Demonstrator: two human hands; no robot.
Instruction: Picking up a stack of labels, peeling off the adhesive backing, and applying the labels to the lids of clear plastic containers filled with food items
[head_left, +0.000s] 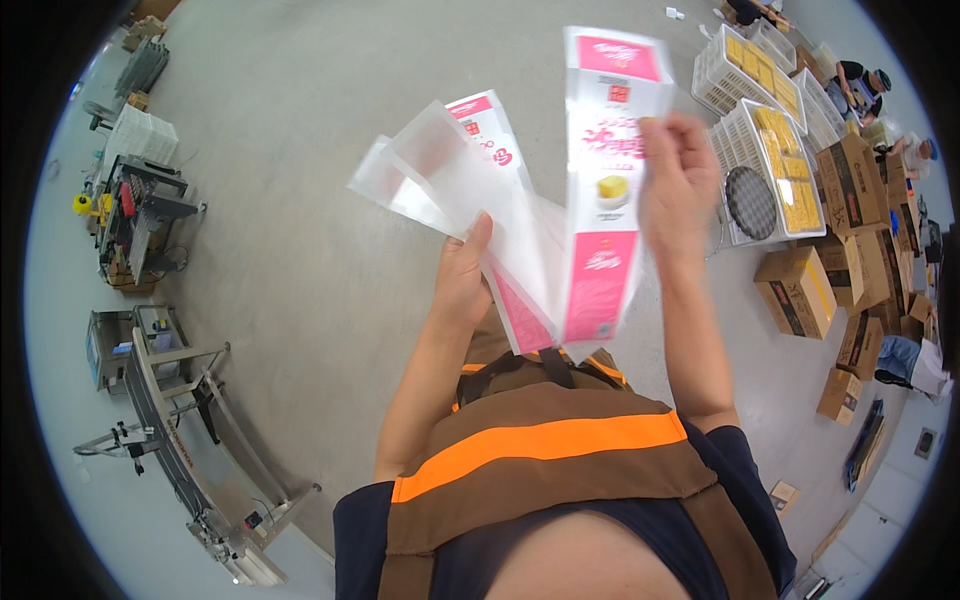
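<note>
My left hand (466, 279) grips a fanned bunch of flat packaging pouches (472, 172), thumb on top. Some of these show a translucent white side, others pink and white print. In my right hand (681, 180), a long printed pouch (604, 187) is pinched by its right edge. It looks flat, with pink panels at both ends, writing and a picture of a yellow food block. Its lower end overlaps the bunch near my waist. Motion blurs my right hand a little.
White plastic crates (739, 142) with yellow blocks stand at right, a dark round tray (750, 202) against one. Behind are cardboard boxes (795, 291) and several people, one a seated person (859, 90). At left stand a conveyor (169, 427) and a machine (142, 217).
</note>
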